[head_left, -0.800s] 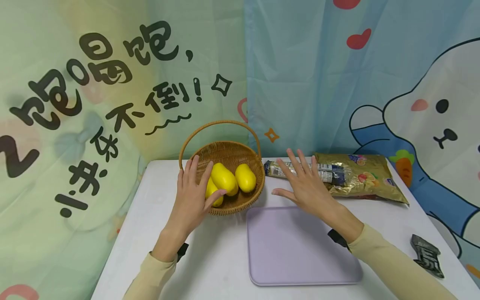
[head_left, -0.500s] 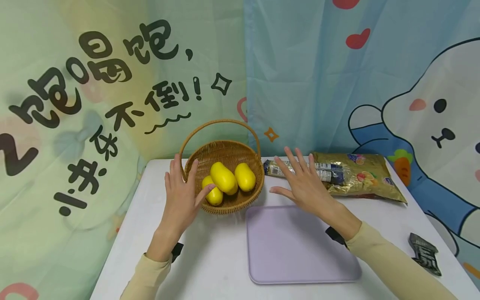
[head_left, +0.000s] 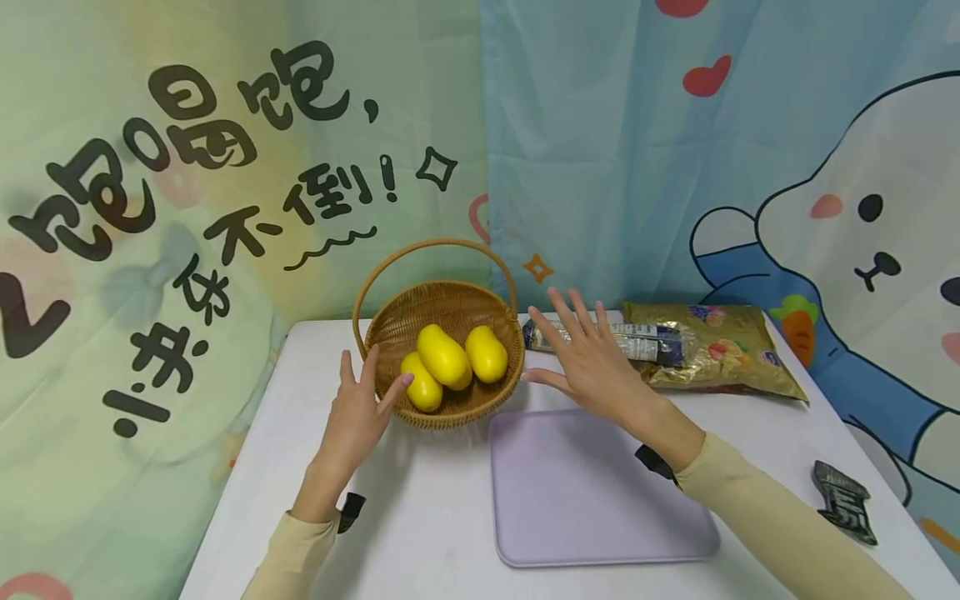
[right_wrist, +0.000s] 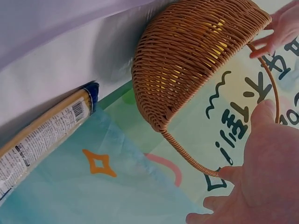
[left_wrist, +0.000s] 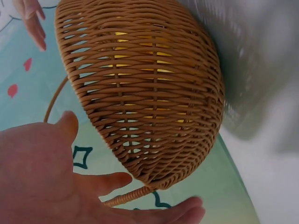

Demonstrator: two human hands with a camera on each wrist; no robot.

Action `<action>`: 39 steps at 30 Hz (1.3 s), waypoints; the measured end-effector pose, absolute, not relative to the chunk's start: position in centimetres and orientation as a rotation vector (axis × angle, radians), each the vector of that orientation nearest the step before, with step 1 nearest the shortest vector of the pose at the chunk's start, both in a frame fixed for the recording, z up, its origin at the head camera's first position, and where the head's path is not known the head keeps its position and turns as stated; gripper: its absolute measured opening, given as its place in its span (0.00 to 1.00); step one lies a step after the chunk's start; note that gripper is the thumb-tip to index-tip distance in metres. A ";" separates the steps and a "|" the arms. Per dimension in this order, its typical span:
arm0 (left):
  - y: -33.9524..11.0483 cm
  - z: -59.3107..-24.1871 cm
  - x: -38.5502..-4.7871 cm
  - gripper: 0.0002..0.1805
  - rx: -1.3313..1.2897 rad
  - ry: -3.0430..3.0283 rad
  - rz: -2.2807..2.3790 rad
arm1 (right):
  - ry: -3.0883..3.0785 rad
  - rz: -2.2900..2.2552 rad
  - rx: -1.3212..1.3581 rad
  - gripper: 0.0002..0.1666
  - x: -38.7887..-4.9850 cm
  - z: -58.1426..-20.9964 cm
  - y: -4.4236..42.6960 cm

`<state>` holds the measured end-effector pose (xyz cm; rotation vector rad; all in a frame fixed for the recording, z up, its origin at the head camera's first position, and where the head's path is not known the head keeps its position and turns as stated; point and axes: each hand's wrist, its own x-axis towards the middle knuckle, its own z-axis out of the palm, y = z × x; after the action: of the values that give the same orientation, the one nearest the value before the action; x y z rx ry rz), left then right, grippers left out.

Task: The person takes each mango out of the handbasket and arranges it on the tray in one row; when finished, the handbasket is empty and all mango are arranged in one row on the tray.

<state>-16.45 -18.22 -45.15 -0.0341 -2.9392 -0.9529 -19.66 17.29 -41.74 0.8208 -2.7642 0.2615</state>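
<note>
A brown wicker basket (head_left: 435, 302) with a tall arched handle stands at the back of the table. Several smooth yellow mango-shaped fruits (head_left: 444, 357) lie inside it. My left hand (head_left: 358, 423) is at the basket's left front side with its fingers spread; whether a fingertip touches the rim cannot be told. In the left wrist view, thumb and fingers stand apart beside the woven wall (left_wrist: 154, 88). To the right of the basket, my right hand (head_left: 596, 371) hovers with spread fingers and holds nothing, partly covering a long blue-and-clear packet (head_left: 645, 343).
A lilac rectangular tray (head_left: 600, 500) lies in front of the right hand. Behind it, a gold fruit-printed bag (head_left: 738, 354) lies at the back right. A small black-and-silver packet (head_left: 846, 502) is near the right edge. Printed curtains (head_left: 570, 150) hang behind the white table (head_left: 420, 517).
My left hand has moved left and towards me, from over the basket's left part to its front left side. My right hand has shifted slightly left. The basket keeps its place.
</note>
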 end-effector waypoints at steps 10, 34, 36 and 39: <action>-18.5 -45.9 -16.8 0.56 -0.011 -3.017 -1.060 | -2.774 0.231 0.853 0.56 -20.4 -40.9 15.6; -18.4 -46.0 -17.9 0.62 -0.060 -3.033 -1.261 | -2.948 0.353 1.050 0.59 -23.1 -38.1 8.5; -18.4 -46.1 -17.9 0.62 -0.062 -3.031 -1.273 | -2.980 0.355 1.074 0.62 -23.4 -38.2 8.1; -18.3 -46.1 -17.8 0.62 -0.064 -3.032 -1.282 | -3.027 0.399 1.121 0.65 -24.0 -38.3 7.5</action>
<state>-17.83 -18.34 -46.11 -0.0635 -3.0317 -1.2818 -24.03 7.52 -38.30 1.1206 -3.0266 0.3995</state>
